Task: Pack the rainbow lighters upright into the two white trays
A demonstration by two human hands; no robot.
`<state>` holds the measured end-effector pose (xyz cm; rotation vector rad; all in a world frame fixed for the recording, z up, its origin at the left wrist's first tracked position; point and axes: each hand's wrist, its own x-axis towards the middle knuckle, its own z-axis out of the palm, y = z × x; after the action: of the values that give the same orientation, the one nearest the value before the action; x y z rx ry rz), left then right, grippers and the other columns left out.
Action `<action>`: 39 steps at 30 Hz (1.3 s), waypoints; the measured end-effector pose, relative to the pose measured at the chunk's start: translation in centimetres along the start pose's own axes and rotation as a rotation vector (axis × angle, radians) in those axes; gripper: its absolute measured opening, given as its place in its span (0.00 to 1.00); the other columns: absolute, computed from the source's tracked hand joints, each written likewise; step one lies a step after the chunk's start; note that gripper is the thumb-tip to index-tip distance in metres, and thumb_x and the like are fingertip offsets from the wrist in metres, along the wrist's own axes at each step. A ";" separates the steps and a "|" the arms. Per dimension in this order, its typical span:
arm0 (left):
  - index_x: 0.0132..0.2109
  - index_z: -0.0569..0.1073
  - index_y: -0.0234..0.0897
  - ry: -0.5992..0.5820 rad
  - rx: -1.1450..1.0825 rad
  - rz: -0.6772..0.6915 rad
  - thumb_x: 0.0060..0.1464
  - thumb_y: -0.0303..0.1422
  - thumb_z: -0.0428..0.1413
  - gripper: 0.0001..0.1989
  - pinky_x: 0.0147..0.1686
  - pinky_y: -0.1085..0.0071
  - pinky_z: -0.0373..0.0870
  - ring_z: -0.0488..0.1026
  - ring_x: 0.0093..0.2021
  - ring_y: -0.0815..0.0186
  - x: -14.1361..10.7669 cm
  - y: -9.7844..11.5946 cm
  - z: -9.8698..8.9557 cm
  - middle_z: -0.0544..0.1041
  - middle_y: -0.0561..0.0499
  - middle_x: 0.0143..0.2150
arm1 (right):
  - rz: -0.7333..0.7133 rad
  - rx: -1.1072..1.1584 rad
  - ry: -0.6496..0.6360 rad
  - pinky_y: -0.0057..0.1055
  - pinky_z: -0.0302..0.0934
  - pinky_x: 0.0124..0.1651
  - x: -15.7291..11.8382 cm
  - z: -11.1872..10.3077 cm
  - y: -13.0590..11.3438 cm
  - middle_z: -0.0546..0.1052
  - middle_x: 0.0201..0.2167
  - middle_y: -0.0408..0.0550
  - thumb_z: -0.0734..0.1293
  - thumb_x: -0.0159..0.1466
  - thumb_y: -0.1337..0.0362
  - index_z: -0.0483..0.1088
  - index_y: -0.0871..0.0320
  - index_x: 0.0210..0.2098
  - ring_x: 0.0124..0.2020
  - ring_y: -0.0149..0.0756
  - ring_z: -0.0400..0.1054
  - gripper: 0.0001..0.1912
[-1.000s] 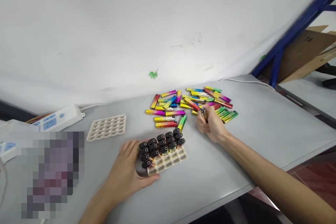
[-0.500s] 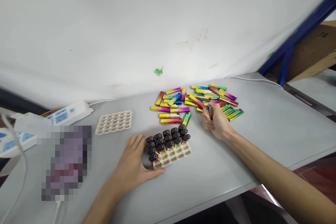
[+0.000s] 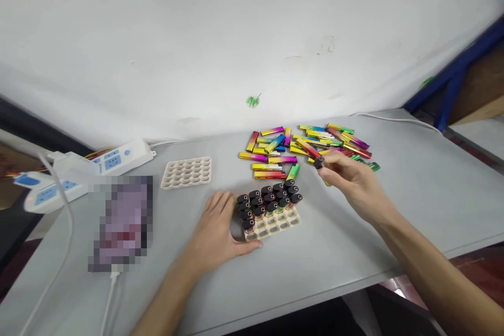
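Note:
A cream tray with oval slots [image 3: 273, 226] holds several upright items with black caps [image 3: 270, 198]; slots along its near side show bare. My left hand [image 3: 220, 228] wraps round the tray's left end, thumb along the front edge and fingers behind. Over the table to the right, my right hand [image 3: 346, 174] pinches a small item with a black cap [image 3: 318, 163], its body mostly hidden by the fingers. Just behind lies a loose spread of shiny multicoloured tubes [image 3: 269, 174], many with a yellow end.
A second cream tray [image 3: 186, 172] lies to the left, its slots bare. White power strips [image 3: 126, 156] and a pixelated object [image 3: 122, 220] with a white cable [image 3: 109, 299] are at far left. A white wall [image 3: 220, 37] rises behind; a blue frame [image 3: 452, 89] stands at right.
My right hand has lifted off the pile and turned, bringing the black-capped item out toward the tray. My left hand stays at the tray. The whole view has shifted slightly.

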<state>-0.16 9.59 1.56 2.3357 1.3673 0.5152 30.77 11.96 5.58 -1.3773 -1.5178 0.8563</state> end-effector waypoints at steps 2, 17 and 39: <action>0.53 0.67 0.38 -0.001 -0.003 -0.004 0.42 0.54 0.66 0.36 0.47 0.54 0.66 0.65 0.48 0.52 0.0 0.0 0.0 0.69 0.47 0.44 | -0.093 -0.035 -0.010 0.37 0.63 0.34 -1.5 -0.6 -2.0 0.74 0.30 0.46 0.72 0.61 0.54 0.74 0.50 0.36 0.32 0.40 0.67 0.08; 0.52 0.66 0.39 0.009 -0.031 0.034 0.43 0.54 0.65 0.35 0.46 0.55 0.67 0.64 0.47 0.53 -0.1 0.1 0.0 0.69 0.47 0.45 | -0.510 -0.514 -0.204 0.31 0.70 0.31 -6.2 7.8 -3.9 0.80 0.36 0.48 0.65 0.69 0.65 0.72 0.57 0.45 0.31 0.36 0.76 0.07; 0.52 0.66 0.38 -0.007 -0.008 0.019 0.42 0.53 0.66 0.36 0.46 0.56 0.68 0.64 0.48 0.53 -0.2 0.1 -0.1 0.69 0.47 0.45 | -0.496 -0.782 0.123 0.29 0.45 0.22 -3.5 4.9 -4.1 0.65 0.12 0.40 0.60 0.71 0.53 0.68 0.58 0.19 0.14 0.25 0.56 0.26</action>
<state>-0.23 9.37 1.67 2.3444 1.3390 0.5167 24.69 8.27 7.02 -1.4230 -2.0737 -0.1628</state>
